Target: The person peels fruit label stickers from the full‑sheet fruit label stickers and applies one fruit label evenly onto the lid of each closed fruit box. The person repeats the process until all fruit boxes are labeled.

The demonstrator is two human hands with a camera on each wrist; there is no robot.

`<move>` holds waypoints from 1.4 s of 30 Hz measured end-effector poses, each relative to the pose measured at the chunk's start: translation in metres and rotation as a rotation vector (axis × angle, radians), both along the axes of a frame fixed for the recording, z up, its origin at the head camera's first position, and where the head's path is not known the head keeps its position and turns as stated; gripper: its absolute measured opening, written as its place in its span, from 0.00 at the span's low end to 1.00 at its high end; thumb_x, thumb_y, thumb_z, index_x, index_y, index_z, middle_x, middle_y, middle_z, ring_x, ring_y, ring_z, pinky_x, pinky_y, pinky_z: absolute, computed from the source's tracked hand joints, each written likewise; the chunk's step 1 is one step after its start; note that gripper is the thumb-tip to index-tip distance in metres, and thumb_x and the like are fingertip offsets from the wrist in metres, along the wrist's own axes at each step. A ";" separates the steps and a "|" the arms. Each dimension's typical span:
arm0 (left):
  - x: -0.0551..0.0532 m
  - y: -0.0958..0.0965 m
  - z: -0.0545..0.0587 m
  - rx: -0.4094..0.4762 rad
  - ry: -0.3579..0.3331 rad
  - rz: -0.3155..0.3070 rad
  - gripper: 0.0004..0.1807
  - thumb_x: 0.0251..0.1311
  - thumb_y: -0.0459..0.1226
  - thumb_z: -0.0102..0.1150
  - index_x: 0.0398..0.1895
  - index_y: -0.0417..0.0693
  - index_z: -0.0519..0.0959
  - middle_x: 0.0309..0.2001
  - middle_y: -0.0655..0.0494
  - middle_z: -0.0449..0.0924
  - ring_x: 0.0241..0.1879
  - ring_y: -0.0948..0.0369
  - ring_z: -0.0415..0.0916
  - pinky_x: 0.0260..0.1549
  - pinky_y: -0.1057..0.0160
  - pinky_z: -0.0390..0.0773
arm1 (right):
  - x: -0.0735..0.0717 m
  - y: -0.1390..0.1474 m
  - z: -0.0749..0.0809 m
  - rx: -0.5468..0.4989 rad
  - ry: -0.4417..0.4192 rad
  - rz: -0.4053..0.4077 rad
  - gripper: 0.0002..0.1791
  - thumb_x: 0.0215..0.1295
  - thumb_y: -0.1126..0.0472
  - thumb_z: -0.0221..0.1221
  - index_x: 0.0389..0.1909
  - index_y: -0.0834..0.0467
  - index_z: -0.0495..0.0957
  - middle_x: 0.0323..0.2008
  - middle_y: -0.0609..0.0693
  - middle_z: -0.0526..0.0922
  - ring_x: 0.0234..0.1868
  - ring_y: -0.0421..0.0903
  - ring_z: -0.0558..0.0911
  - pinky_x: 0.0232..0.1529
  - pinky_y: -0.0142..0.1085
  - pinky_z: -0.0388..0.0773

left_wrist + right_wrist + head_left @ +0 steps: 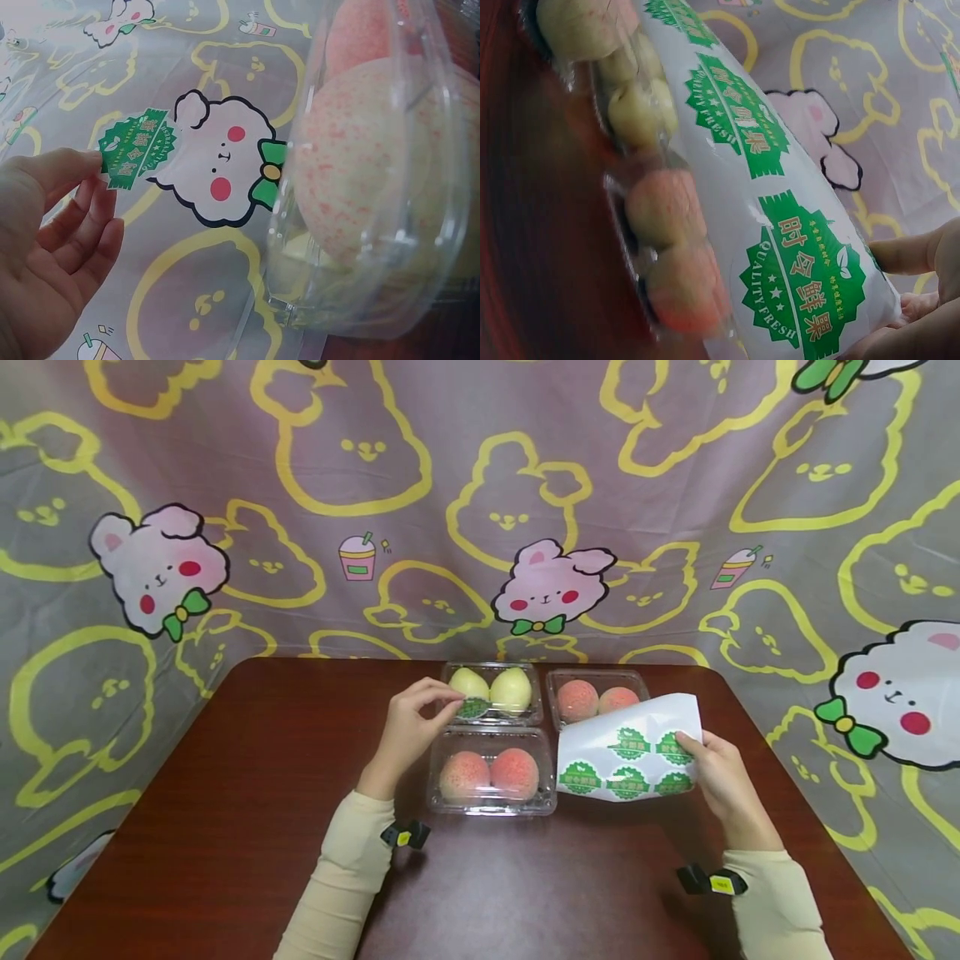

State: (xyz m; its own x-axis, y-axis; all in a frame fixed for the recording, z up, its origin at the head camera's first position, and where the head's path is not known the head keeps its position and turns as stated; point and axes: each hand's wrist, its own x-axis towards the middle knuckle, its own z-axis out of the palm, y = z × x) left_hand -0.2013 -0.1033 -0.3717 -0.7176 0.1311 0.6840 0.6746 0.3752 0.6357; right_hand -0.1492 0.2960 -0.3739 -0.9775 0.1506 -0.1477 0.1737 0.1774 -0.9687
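My left hand (415,722) pinches a green round sticker (136,150) by its edge, between thumb and index finger. In the head view the sticker overlaps the front of a clear lidded box (534,714) with two pale yellow fruits (512,690). My right hand (726,777) grips the right edge of a white sticker sheet (592,737), thumb on its printed face. Several green stickers (806,281) with Chinese characters and "QUALITY FRESH" are on the sheet. It partly hides a second box (555,689) of two peaches (577,700) behind it.
Nearest me stands another clear box (491,811) with two pink peaches (514,774), just in front of the yellow fruit's box. All three boxes sit on a dark red-brown table (247,777). A cartoon-printed curtain (442,468) hangs behind and along both sides.
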 end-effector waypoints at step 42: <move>0.002 0.002 -0.002 -0.108 -0.194 -0.037 0.05 0.55 0.32 0.66 0.35 0.40 0.86 0.33 0.48 0.84 0.31 0.63 0.78 0.32 0.65 0.82 | -0.001 0.006 -0.059 0.673 -0.214 0.063 0.20 0.67 0.52 0.56 0.23 0.65 0.73 0.16 0.49 0.71 0.20 0.41 0.71 0.20 0.32 0.69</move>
State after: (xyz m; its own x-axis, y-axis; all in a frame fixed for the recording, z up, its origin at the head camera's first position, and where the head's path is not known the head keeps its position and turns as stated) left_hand -0.1991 -0.1009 -0.3739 -0.8275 0.2250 0.5143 0.5583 0.4255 0.7122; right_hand -0.1506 0.3022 -0.4328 -0.9472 0.2211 -0.2323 0.3181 0.7414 -0.5909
